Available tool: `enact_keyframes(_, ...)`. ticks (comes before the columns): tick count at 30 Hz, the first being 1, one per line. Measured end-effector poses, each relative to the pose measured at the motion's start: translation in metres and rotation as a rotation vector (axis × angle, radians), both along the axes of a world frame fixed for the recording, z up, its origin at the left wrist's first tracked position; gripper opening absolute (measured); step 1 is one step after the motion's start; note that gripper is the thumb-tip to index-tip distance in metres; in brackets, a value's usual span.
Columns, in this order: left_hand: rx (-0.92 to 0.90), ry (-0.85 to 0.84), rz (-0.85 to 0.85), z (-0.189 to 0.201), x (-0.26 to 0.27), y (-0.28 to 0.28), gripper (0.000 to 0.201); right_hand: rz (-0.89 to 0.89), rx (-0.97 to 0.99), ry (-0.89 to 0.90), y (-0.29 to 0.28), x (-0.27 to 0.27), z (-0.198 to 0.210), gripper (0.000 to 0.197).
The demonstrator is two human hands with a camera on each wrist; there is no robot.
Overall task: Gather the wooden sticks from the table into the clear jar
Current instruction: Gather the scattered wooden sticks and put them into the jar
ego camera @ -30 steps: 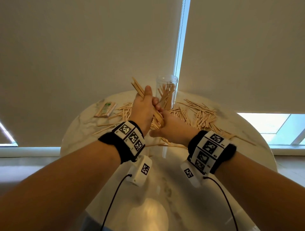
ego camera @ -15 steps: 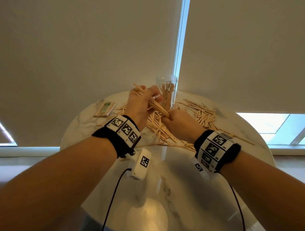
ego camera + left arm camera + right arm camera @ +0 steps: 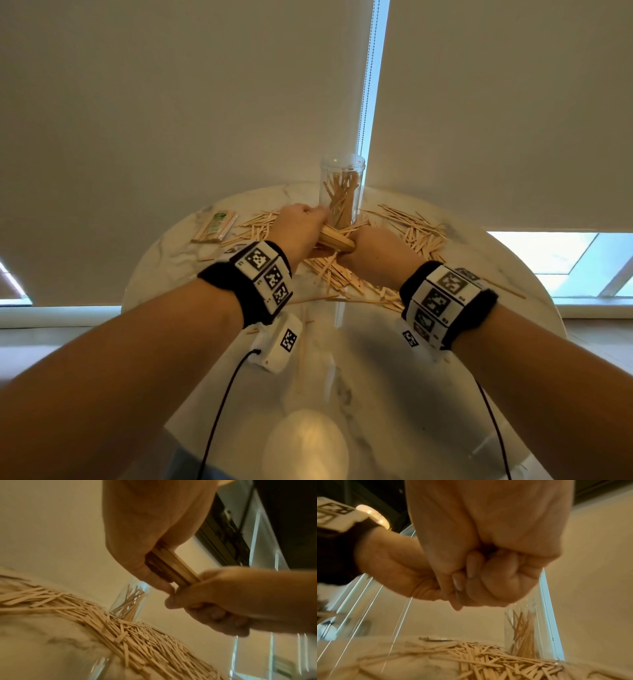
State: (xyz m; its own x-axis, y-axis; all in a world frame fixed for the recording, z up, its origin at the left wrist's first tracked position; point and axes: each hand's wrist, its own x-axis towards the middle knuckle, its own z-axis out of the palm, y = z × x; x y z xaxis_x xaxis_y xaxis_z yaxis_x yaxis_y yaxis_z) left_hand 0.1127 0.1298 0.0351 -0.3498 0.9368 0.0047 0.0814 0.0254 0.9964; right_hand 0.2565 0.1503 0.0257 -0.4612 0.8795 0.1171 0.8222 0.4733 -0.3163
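A bundle of wooden sticks (image 3: 337,240) (image 3: 173,566) lies nearly level between my two hands, just in front of the clear jar (image 3: 340,192). My left hand (image 3: 301,229) (image 3: 150,561) grips its left end. My right hand (image 3: 370,250) (image 3: 481,574) is fisted round its right end, fingers curled tight. The jar stands upright at the table's far edge and holds several sticks (image 3: 522,632). Many loose sticks (image 3: 407,233) (image 3: 120,631) lie scattered round the jar's foot.
The round marble table (image 3: 342,377) has a wrapped pack of sticks (image 3: 215,226) at its far left. A roller blind and a window frame stand right behind the jar. A single stick (image 3: 301,356) lies nearer me, by the left wrist camera.
Both hands have dropped and moved forward with the bundle, which has turned from a steep slant to nearly level in front of the jar.
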Motion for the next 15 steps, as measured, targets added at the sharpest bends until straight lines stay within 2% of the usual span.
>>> enact_keyframes(2, 0.012, 0.114, 0.000, -0.003, 0.004, -0.001, 0.023, -0.023, -0.005, -0.025, 0.004, -0.001, 0.002, 0.021)
enact_keyframes(4, 0.022, 0.250, 0.022, -0.006, 0.001, 0.001, 0.028, -0.038, 0.003, -0.043, 0.006, 0.000, 0.002, 0.023)
enact_keyframes(5, 0.026, 0.258, 0.037, -0.008, -0.002, 0.004, 0.030, -0.033, 0.011, -0.039, 0.007, 0.001, 0.001, 0.022)
enact_keyframes(7, 0.022, 0.131, 0.059, -0.013, -0.005, 0.007, 0.030, -0.010, 0.054, -0.022, 0.006, 0.002, 0.000, 0.021)
enact_keyframes(10, 0.044, -0.109, 0.119, -0.016, -0.004, 0.011, 0.025, -0.026, 0.311, -0.040, 0.004, 0.004, 0.000, 0.018)
enact_keyframes(12, 0.048, -0.195, 0.122, -0.014, 0.000, 0.012, 0.022, -0.021, 0.457, -0.043, 0.005, 0.004, 0.000, 0.019)
enact_keyframes(15, -0.011, -0.258, 0.051, -0.011, 0.002, 0.013, 0.023, 0.050, 0.475, -0.055, 0.012, 0.005, 0.004, 0.032)
